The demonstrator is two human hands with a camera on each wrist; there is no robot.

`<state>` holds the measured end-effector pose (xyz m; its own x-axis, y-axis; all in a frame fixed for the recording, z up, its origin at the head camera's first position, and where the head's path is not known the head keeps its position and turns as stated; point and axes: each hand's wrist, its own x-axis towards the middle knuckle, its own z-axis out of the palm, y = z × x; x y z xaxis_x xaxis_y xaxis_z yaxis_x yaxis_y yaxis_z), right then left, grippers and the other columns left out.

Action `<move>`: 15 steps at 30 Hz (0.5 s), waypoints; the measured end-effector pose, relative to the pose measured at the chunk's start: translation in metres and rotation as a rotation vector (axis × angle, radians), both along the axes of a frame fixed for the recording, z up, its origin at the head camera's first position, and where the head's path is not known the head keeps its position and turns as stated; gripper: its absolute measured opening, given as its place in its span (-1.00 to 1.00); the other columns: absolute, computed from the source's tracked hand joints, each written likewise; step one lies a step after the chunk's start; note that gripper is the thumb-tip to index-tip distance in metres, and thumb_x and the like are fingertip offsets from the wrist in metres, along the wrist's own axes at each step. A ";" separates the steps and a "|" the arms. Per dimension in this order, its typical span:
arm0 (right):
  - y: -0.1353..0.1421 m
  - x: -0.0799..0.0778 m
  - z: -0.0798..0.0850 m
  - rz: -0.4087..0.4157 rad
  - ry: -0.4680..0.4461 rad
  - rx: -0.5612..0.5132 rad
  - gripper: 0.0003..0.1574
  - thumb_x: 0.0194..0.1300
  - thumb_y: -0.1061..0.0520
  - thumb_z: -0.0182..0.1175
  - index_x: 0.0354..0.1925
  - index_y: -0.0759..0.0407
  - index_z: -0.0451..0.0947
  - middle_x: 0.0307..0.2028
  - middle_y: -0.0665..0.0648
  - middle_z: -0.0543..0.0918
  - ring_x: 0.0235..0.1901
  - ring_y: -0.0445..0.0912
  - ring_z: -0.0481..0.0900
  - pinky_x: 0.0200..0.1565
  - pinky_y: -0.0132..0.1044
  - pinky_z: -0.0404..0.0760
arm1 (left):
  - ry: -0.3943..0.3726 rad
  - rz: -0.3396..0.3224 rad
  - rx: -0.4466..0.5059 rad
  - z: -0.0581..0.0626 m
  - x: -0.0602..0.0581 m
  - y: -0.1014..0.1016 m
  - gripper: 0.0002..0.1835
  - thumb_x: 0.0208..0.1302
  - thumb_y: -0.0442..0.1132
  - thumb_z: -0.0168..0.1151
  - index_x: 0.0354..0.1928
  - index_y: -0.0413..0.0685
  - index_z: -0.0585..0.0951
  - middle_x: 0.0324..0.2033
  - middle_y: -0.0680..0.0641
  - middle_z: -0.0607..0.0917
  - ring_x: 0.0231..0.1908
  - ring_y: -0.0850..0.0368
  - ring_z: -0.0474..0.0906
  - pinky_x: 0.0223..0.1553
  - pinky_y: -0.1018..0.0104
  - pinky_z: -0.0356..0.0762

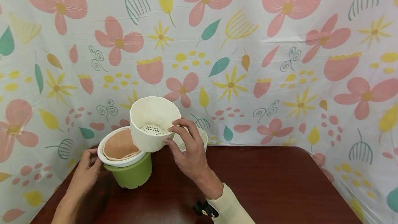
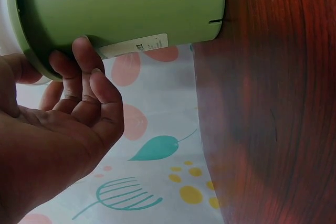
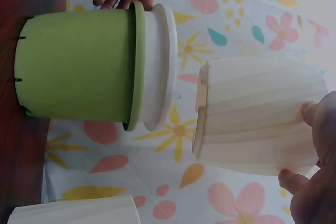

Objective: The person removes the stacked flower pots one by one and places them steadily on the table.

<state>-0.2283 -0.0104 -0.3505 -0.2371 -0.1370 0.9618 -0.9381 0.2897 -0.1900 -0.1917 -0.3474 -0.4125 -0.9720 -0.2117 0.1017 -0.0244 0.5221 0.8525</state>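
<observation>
My right hand (image 1: 192, 155) pinches the rim of a cream flowerpot (image 1: 146, 142) with a ribbed wall and a perforated bottom. It is held up off the table, over the right side of a stack of pots. The stack has a green flowerpot (image 1: 130, 175) outside, a white pot (image 1: 104, 155) inside it, and a peach-coloured pot (image 1: 119, 144) innermost. At the stack's left rim is my left hand (image 1: 85, 174). In the left wrist view its thumb and curled fingers (image 2: 86, 59) hold the green pot's lip, near a label on the wall.
Another cream pot (image 1: 202, 140) stands behind my right hand, partly hidden by it. The dark reddish wooden table (image 1: 264, 182) ends at a flower-printed cloth (image 1: 248, 61) at the back and sides. A small black device (image 1: 205, 209) sits at my right wrist.
</observation>
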 end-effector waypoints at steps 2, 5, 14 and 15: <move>0.001 0.000 0.000 0.000 -0.003 -0.004 -0.66 0.37 0.17 0.47 0.05 0.17 0.62 0.14 0.26 0.56 0.13 0.06 0.59 0.14 -0.07 0.66 | -0.001 0.002 0.002 0.000 0.000 0.001 -0.39 0.75 -0.01 -0.18 0.51 -0.35 0.10 0.31 -0.46 0.45 -0.13 0.37 0.51 -0.23 0.37 0.62; 0.003 0.001 -0.001 -0.001 -0.013 0.001 -0.65 0.36 0.18 0.48 0.04 0.17 0.62 0.14 0.26 0.56 0.13 0.06 0.59 0.15 -0.08 0.66 | -0.009 0.008 0.003 0.000 0.001 0.002 -0.39 0.75 0.00 -0.18 0.51 -0.34 0.10 0.30 -0.46 0.45 -0.13 0.37 0.50 -0.22 0.36 0.63; 0.012 0.001 -0.002 -0.011 -0.016 0.015 -0.67 0.38 0.18 0.47 0.05 0.17 0.62 0.16 0.26 0.55 0.15 0.07 0.57 0.19 -0.07 0.64 | -0.015 0.012 0.013 0.001 0.001 0.002 -0.36 0.74 0.04 -0.18 0.53 -0.33 0.09 0.33 -0.45 0.43 -0.04 0.31 0.49 -0.21 0.37 0.63; 0.013 0.001 -0.003 -0.011 -0.018 0.015 -0.67 0.38 0.17 0.46 0.05 0.17 0.62 0.16 0.25 0.55 0.15 0.07 0.58 0.18 -0.06 0.65 | -0.014 0.010 0.007 0.000 0.002 0.001 -0.36 0.74 0.04 -0.19 0.53 -0.33 0.09 0.33 -0.44 0.43 -0.05 0.33 0.48 -0.20 0.37 0.63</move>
<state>-0.2275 0.0027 -0.3531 -0.2557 -0.1489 0.9552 -0.9313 0.3033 -0.2020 -0.1901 -0.3461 -0.4120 -0.9711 -0.2223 0.0865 -0.0417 0.5156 0.8558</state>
